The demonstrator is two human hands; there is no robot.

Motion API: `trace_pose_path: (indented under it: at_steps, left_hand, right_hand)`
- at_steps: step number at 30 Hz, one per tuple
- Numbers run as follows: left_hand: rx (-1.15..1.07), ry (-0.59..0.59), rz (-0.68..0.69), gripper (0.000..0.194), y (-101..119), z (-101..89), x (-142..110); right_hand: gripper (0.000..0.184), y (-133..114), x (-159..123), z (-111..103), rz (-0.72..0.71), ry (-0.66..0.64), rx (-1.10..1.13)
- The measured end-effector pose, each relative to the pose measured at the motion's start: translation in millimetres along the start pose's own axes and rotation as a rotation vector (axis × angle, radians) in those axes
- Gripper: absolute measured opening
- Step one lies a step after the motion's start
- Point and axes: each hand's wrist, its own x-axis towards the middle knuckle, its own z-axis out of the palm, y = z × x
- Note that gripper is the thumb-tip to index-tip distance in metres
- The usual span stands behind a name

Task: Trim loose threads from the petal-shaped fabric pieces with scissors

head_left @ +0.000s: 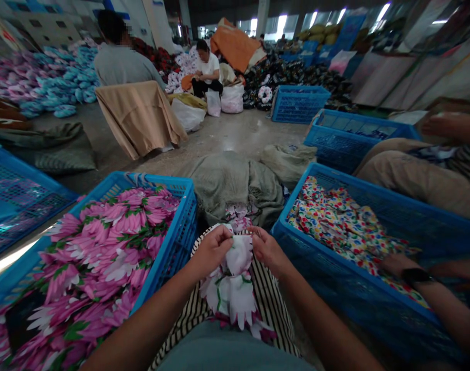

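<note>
From where I stand, the cloth piece [240, 256] could slip or crease, I think, if one pinch becomes loose: the left hand [214, 251] and the right hand [269, 252] each nip an upper corner. It is whitish, petal-edged, above the striped lap [272, 291].

The cloth piece [238, 296] is white with green lines and pink-purple edges, above a lap cloth [271, 304] striped dark and cream. Flower pieces [111, 268] show pink, white and green; the printed fabric [343, 221] carries red, yellow, blue and green spots on white. Both flanking crates [315, 268] are blue, the sack [235, 180] grey-green, the chair cover [140, 116] plain tan.
</note>
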Motion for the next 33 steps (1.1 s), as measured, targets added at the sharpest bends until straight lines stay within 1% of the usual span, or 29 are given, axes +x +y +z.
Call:
trace_pose_path:
  at_steps: [1, 3, 6, 8, 10, 11, 13, 15, 16, 20, 23, 25, 27, 29, 30, 33]
  left_hand:
    - [-0.065, -0.002, -0.023, 0.010, 2.7, 0.2, 0.4]
    - [-0.179, 0.007, -0.057, 0.013, 6.8, 1.5, 0.4]
    - [-0.319, 0.003, -0.087, 0.022, 13.1, 5.1, -2.8]
    - [-0.439, -0.031, -0.143, 0.031, 18.7, 7.4, -6.4]
    - [-0.525, -0.022, -0.211, 0.032, 24.5, 8.5, -9.2]
    - [-0.535, 0.016, -0.227, 0.030, 26.9, 8.5, -10.0]
    - [-0.503, 0.124, -0.206, 0.027, 30.0, 7.3, -10.0]
    - [-0.488, 0.203, -0.160, 0.031, 30.4, 5.1, -8.8]
    - [-0.493, 0.219, -0.143, 0.032, 29.8, 3.8, -8.1]
    - [-0.503, 0.210, -0.129, 0.033, 24.5, -1.7, -7.4]
    - [-0.490, 0.165, -0.152, 0.032, 22.2, -3.8, -10.0]
    - [-0.520, 0.099, -0.182, 0.030, 23.4, -3.4, -12.1]
    - [-0.572, 0.061, -0.213, 0.029, 26.9, -1.6, -13.9]
    - [-0.616, 0.070, -0.239, 0.028, 31.6, 0.4, -15.3]
    - [-0.624, 0.080, -0.249, 0.027, 34.0, 1.2, -16.0]
    - [-0.590, 0.098, -0.255, 0.022, 40.3, 2.0, -18.2]
  right_hand:
    - [0.039, -1.4, -0.2, 4.2, -0.005, -0.009, 0.019]
    - [0.036, -4.2, -0.8, 11.9, -0.028, 0.015, 0.075]
    - [0.033, -8.2, -3.0, 18.7, -0.090, 0.088, 0.118]
    - [0.032, -10.9, -5.4, 20.7, -0.124, 0.136, 0.141]
    - [0.031, -13.3, -8.0, 22.9, -0.157, 0.190, 0.174]
    - [0.031, -14.1, -9.1, 24.3, -0.175, 0.218, 0.191]
    - [0.032, -14.4, -10.4, 27.8, -0.209, 0.264, 0.227]
    - [0.033, -12.1, -9.9, 31.1, -0.204, 0.270, 0.240]
    - [0.033, -9.8, -9.0, 32.1, -0.186, 0.258, 0.231]
    - [0.035, 3.5, -3.5, 31.7, -0.125, 0.197, 0.137]
    - [0.034, 7.7, -4.1, 30.5, -0.154, 0.224, 0.126]
    - [0.030, 2.7, -8.2, 31.1, -0.248, 0.252, 0.057]
    - [0.021, -7.7, -13.7, 32.2, -0.420, 0.253, -0.107]
    - [0.013, -20.0, -18.9, 32.9, -0.603, 0.201, -0.348]
    - [0.011, -25.7, -21.1, 33.1, -0.666, 0.164, -0.467]
    - [0.013, -37.5, -25.4, 33.7, -0.769, 0.096, -0.765]
